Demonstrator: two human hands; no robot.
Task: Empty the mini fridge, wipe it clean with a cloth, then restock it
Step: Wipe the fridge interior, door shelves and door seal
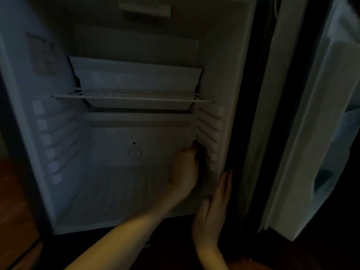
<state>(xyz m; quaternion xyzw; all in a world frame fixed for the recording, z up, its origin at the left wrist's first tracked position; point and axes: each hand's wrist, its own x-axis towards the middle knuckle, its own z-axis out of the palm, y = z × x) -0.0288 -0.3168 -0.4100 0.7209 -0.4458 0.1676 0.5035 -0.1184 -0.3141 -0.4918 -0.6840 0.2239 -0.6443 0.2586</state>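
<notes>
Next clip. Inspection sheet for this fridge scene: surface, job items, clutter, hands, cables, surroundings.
Surface: fridge floor ribbed, dimly lit.
Job's things: mini fridge open, no food seen; wire shelf in place, white tray at its level; no cloth clearly seen.
Clutter: nothing seen.
Hands: left hand inside, fingers curled at the right wall's rails, grip unclear; right hand flat on the fridge's front edge.
Cables: nothing seen.
Surroundings: door open at right; wooden surface at left.

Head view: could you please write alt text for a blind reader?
In a dim, open mini fridge, the left hand reaches to the shelf rails on the right inner wall, while the right hand rests flat on the front edge. A wire shelf sits above.
</notes>
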